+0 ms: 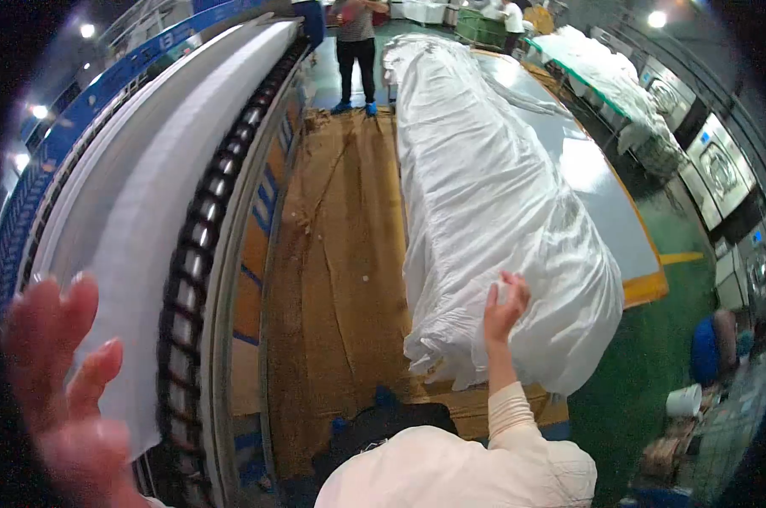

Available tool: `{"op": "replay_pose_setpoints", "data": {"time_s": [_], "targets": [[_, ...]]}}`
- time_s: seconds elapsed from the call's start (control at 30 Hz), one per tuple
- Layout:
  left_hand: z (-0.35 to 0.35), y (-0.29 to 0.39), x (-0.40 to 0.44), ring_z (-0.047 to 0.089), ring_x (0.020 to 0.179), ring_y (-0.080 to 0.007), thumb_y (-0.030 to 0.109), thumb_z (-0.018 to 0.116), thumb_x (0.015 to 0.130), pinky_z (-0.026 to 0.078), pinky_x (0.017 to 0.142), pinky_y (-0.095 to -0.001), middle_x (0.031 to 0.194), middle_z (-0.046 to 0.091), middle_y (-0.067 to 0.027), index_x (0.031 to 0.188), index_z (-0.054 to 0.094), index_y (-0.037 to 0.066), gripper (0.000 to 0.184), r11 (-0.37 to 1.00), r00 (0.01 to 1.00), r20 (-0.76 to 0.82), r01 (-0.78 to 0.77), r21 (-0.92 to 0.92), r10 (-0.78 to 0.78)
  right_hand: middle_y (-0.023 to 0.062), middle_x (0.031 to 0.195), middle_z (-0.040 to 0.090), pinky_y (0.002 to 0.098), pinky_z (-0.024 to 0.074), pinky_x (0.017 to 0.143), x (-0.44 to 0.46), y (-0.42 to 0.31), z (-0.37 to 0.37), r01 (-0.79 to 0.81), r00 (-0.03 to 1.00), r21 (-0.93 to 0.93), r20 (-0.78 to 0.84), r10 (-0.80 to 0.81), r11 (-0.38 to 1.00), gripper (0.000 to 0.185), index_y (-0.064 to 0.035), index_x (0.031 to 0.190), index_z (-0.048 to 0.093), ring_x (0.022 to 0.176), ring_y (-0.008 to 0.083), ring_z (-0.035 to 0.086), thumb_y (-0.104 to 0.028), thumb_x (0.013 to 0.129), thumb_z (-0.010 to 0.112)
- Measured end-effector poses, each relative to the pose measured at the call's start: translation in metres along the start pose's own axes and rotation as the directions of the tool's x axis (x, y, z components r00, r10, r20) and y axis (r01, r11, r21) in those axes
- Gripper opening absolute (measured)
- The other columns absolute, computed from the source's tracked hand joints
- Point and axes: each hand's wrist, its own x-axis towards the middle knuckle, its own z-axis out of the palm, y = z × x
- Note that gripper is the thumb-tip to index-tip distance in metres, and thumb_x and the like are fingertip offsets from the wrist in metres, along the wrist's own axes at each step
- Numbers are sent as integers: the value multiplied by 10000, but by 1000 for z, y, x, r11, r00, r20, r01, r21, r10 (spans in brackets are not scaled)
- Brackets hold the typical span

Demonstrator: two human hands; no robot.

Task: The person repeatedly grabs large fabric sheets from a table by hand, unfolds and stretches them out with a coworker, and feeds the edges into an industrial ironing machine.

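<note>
My left hand (pixel 69 389) is raised close to the camera at the left, blurred, with fingers apart and nothing in it. Behind it runs the long flatwork ironer (pixel 216 199), with a smooth white sheet (pixel 133 229) lying along its bed. On my right side, my right hand (pixel 506 309) is over the near end of a long heap of crumpled white linen (pixel 484 195). Its thumb and bent fingers have a gap between them, and white cloth shows through. Whether the fingertips touch the linen is not clear.
The linen lies on a grey table (pixel 586 161) with an orange edge. Brown cardboard (pixel 340 254) covers the floor between table and ironer. A person (pixel 355 51) stands at the far end. More white linen (pixel 590 55) and several washing machines (pixel 721 165) line the right.
</note>
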Motion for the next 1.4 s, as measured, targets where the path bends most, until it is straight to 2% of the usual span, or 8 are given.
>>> {"op": "replay_pose_setpoints", "data": {"time_s": [0.23, 0.53, 0.9, 1.07, 1.13, 1.23, 1.33, 1.4], "targets": [[25, -76, -37, 511, 1077, -276, 419, 492, 844, 391, 884, -414, 1258, 438, -196, 1049, 559, -13, 482, 977, 945, -253, 212, -10, -208, 137, 1138, 533, 491, 297, 928, 10, 92, -116, -229, 969, -553, -211, 132, 801, 529, -63, 1218, 469, 1143, 312, 433, -161, 742, 679], [194, -175, -87, 581, 915, -155, 194, 521, 903, 474, 727, -279, 1081, 570, -78, 990, 601, 30, 202, 688, 832, 312, 555, -468, -459, 109, 791, 569, 337, 427, 580, -24, 143, -174, -484, 874, -389, -164, 458, 784, 238, -26, 904, 527, 627, 248, 543, -218, 825, 645], [316, -128, -81, 518, 1052, -294, 197, 693, 781, 440, 886, -362, 1205, 463, -193, 1275, 377, -13, 623, 900, 672, 730, 232, -369, 126, -22, 674, 434, 256, 350, 559, 47, -52, -139, -393, 710, 502, -367, 601, 771, 271, -26, 733, 482, 619, 76, 365, -219, 828, 647], [413, -107, -88, 510, 967, -270, 246, 705, 765, 427, 859, -332, 1133, 499, -156, 1146, 450, 15, 514, 620, 729, 508, 148, -771, 458, -33, 703, 439, 229, 364, 582, 9, -172, -112, -411, 857, 703, 82, 509, 580, 176, -55, 804, 506, 647, 64, 395, -170, 820, 638], [409, -104, -115, 493, 899, -197, 324, 615, 848, 415, 826, -299, 1017, 510, -51, 1083, 482, 51, 384, 510, 941, 309, 201, -837, 137, -22, 702, 449, 216, 367, 554, -12, -217, -117, -388, 918, 669, 217, 333, 634, 159, -47, 824, 518, 620, 61, 403, -137, 812, 647], [384, -132, -112, 482, 898, -170, 344, 558, 886, 415, 828, -291, 986, 489, -23, 1069, 490, 75, 333, 78, 931, 364, 363, -928, -6, -2, 702, 491, 213, 389, 528, -19, -211, -123, -333, 912, 822, 406, -65, 462, 144, -43, 888, 558, 582, 72, 458, -120, 809, 650], [335, -208, -115, 413, 1151, -222, 511, 422, 909, 333, 1003, -340, 1313, 404, -70, 1346, 322, 56, 639, 40, 531, 666, 797, -603, -524, 46, 764, 570, 248, 453, 584, -16, -167, -134, -55, 980, 569, 187, -64, 821, 186, -50, 968, 591, 633, 135, 563, -91, 794, 645], [240, -201, -97, 417, 1186, -243, 587, 437, 865, 326, 1013, -385, 1316, 434, -107, 1325, 374, 33, 723, -1, 483, 490, 711, -703, -726, 88, 934, 590, 324, 453, 778, -17, -116, -137, -2, 990, 249, 140, -34, 969, 293, -67, 1049, 583, 844, 210, 580, -49, 762, 638]]}}
